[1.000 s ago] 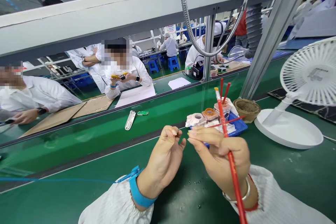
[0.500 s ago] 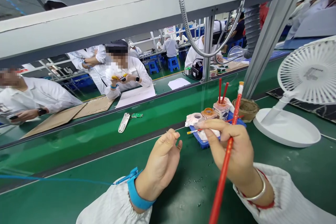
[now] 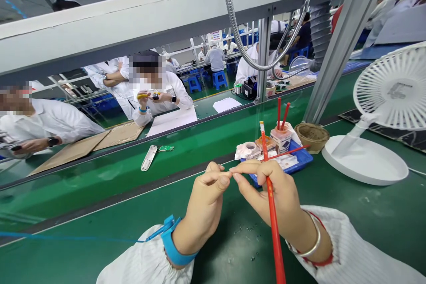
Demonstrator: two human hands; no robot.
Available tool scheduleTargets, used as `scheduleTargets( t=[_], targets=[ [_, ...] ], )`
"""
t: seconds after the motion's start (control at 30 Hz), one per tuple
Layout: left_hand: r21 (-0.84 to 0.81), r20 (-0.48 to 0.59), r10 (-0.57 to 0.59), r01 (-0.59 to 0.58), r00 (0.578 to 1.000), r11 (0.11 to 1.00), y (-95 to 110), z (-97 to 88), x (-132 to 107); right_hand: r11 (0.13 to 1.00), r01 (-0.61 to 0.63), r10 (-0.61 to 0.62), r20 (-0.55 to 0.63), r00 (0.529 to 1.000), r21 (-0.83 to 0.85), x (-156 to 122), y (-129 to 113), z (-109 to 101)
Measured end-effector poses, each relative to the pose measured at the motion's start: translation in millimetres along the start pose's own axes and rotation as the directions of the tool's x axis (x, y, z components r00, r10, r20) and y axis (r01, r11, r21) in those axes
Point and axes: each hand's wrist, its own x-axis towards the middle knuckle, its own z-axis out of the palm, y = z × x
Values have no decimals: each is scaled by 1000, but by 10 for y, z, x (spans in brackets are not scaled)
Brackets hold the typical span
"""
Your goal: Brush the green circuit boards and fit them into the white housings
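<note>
My left hand (image 3: 203,206), with a blue band at the wrist, is closed in a pinch of thumb and fingers. Whatever may be between them is too small to make out. My right hand (image 3: 282,197) has a long red paintbrush (image 3: 274,226) threaded between its fingers, bristles up. Its thumb and forefinger tips meet the left fingertips. Just behind the hands is a blue tray (image 3: 301,164) holding small jars, wadded white material and a thin red stick (image 3: 293,150) laid across. Two red handles (image 3: 282,116) stand in one jar (image 3: 280,136).
A white fan (image 3: 366,159) stands at right, beside a brown bowl (image 3: 312,136). On the green belt lie a white casing (image 3: 148,158) and a green circuit board (image 3: 166,148). Small bits (image 3: 252,258) dot the table. Co-workers sit across; a metal hose (image 3: 238,49) hangs overhead.
My right hand has moved left with the paintbrush, and its fingertips now meet those of my left hand. The casing and circuit board have shifted slightly left on the belt.
</note>
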Motion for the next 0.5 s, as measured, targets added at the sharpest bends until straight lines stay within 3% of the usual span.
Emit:
scheduleTargets(
  t=[0.17, 0.33, 0.4, 0.5],
  targets=[
    [234, 16, 174, -173, 985, 957, -95, -51, -4, 999, -23, 24, -31, 999, 32, -47, 38, 57],
    [358, 35, 238, -234, 971, 904, -117, -116, -39, 988, 111, -118, -59, 991, -108, -11, 170, 51],
    [320, 14, 221, -214, 975, 923, -99, -147, -42, 984, 57, -76, -110, 991, -168, 34, 225, -9],
    [212, -79, 77, -59, 994, 976, -74, -203, -21, 992, -120, 116, -121, 986, -29, 59, 277, -142]
  ],
)
